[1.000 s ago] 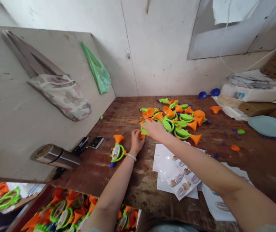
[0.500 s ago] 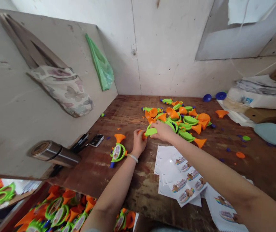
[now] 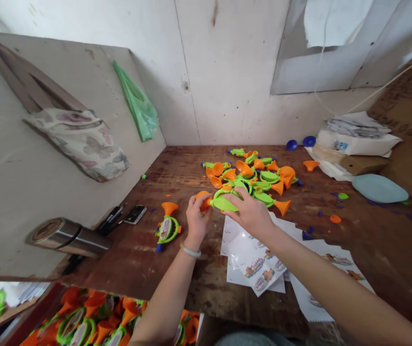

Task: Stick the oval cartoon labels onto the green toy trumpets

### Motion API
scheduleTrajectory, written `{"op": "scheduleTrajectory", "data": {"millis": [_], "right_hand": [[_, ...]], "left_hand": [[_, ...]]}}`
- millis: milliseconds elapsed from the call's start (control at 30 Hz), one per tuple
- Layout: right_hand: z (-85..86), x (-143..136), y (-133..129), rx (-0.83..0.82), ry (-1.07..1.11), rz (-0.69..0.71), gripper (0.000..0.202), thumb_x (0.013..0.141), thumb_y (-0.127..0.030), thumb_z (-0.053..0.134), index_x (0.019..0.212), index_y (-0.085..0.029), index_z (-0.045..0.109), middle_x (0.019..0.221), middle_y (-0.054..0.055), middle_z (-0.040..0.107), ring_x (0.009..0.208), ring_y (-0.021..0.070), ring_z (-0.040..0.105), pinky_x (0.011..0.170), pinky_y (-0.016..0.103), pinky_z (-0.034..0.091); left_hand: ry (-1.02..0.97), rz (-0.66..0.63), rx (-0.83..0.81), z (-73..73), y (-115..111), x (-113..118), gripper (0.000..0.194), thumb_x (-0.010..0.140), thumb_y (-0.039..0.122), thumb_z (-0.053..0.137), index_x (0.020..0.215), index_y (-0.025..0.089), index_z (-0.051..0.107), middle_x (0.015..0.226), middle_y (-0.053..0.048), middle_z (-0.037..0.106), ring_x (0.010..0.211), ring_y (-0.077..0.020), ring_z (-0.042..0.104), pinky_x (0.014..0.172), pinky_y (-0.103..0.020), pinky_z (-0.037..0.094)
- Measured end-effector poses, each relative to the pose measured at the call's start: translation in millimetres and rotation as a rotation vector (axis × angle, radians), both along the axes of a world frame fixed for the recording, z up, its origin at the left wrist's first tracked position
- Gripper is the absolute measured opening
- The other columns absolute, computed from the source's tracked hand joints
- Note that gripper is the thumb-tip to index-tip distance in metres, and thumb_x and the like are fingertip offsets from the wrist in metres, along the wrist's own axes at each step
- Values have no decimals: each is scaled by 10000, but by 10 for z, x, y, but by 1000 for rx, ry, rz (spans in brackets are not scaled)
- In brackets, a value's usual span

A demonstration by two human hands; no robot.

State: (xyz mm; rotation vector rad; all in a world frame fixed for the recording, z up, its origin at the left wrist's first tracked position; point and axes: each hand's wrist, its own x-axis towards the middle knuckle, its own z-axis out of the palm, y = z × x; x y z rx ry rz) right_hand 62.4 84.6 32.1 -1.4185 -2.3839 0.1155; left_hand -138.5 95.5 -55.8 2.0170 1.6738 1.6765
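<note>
Between my two hands is a green and orange toy trumpet (image 3: 224,203), raised a little above the table. My left hand (image 3: 198,218) is closed round its orange bell end. My right hand (image 3: 249,211) grips the green body from the other side. Just behind lies a pile of similar toy trumpets (image 3: 269,177). To the left rests one trumpet with a sticker on its body (image 3: 164,229). Sheets of printed stickers (image 3: 254,262) lie in front of my right hand, partly covered by my right forearm.
A steel thermos (image 3: 71,237) and a phone (image 3: 135,214) lie at the left. Below the table's front edge, a container holds many trumpets (image 3: 79,322). At the right are a pale blue lid-like plate (image 3: 379,188), stacked papers (image 3: 359,126) and small plastic bits.
Both hands have drawn the toy trumpet slightly nearer to me, and more of its green body shows. The whole view has shifted a little to the right.
</note>
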Motion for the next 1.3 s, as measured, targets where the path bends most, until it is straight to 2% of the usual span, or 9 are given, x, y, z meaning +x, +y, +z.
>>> {"op": "scheduleTrajectory", "data": {"millis": [167, 400, 600, 767, 933, 1100, 1300], "right_hand": [[-47, 232, -220, 234, 65, 82, 318, 992, -373, 716, 1303, -309, 734, 1359, 103, 679, 1095, 259, 741, 767, 292, 608], [-167, 458, -409, 202, 412, 117, 392, 966, -477, 740, 1293, -265, 691, 1243, 100, 683, 1129, 270, 731, 885, 391, 659], [-71, 599, -546, 415, 279, 188, 308, 1029, -451, 655, 1277, -274, 702, 1269, 100, 698, 1089, 245, 752, 780, 342, 668], [41, 674, -662, 585, 156, 244, 211, 1038, -307, 641, 1228, -319, 733, 1268, 64, 730, 1010, 205, 755, 795, 304, 642], [88, 715, -759, 623, 113, 264, 284, 1031, -231, 622, 1273, -348, 714, 1255, 51, 742, 946, 185, 734, 763, 295, 623], [185, 724, -816, 688, 151, 313, 303, 1023, -170, 586, 1121, -406, 749, 1180, -19, 761, 857, 140, 690, 723, 260, 583], [171, 702, -858, 660, 142, 260, 283, 1021, -181, 588, 1145, -377, 750, 1207, 18, 753, 840, 166, 694, 705, 293, 605]], "left_hand": [[58, -25, 72, 214, -279, 64, 358, 819, 55, 656, 1112, 240, 745, 1003, -47, 716, 907, -209, 705, 813, -308, 600], [137, -48, 161, 407, -592, 178, 411, 823, 16, 605, 1131, 260, 727, 978, -12, 786, 878, -182, 733, 812, -289, 608], [197, -94, 180, 619, -763, 217, 393, 810, 12, 582, 1081, 258, 725, 956, -5, 788, 857, -165, 736, 798, -256, 602], [257, -84, 120, 808, -893, 264, 407, 794, 10, 576, 1081, 262, 718, 917, 1, 769, 828, -168, 719, 754, -242, 598], [234, -93, 49, 887, -985, 300, 438, 765, -1, 565, 1064, 282, 714, 922, 3, 768, 822, -179, 716, 714, -254, 603], [234, -136, 19, 937, -1030, 314, 447, 758, 16, 570, 1079, 296, 705, 977, -1, 780, 846, -198, 728, 751, -298, 624], [219, -133, 21, 1011, -1056, 403, 469, 736, -4, 553, 1071, 296, 687, 976, -4, 780, 868, -211, 721, 759, -321, 628]]}}
